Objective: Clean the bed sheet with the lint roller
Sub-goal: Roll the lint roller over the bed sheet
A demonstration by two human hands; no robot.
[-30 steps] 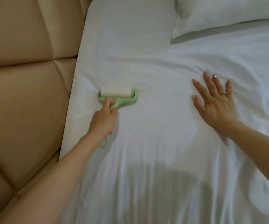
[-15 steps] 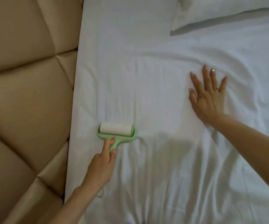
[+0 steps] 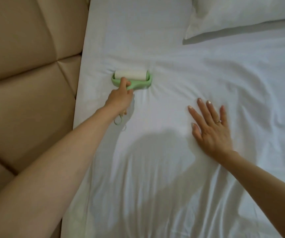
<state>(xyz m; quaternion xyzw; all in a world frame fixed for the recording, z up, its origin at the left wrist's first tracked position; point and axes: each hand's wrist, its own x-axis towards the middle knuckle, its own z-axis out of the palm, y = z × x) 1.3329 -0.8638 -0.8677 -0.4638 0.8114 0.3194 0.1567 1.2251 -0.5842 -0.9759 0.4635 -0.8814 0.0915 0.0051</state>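
A lint roller [image 3: 134,79] with a light green frame and a white sticky drum lies on the white bed sheet [image 3: 164,152], near the sheet's left edge. My left hand [image 3: 119,98] grips its green handle from below, and a green loop hangs under my wrist. My right hand [image 3: 210,127] lies flat on the sheet to the right, fingers spread and straight, with a ring on one finger. The sheet bunches into small folds around the roller.
A tan padded headboard [image 3: 26,74] runs along the left side of the bed. A white pillow [image 3: 241,12] lies at the top right. My shadow falls on the wrinkled lower part of the sheet.
My left hand pulled the roller towards me, then pushed it away up the sheet again. My right hand stayed flat on the sheet.
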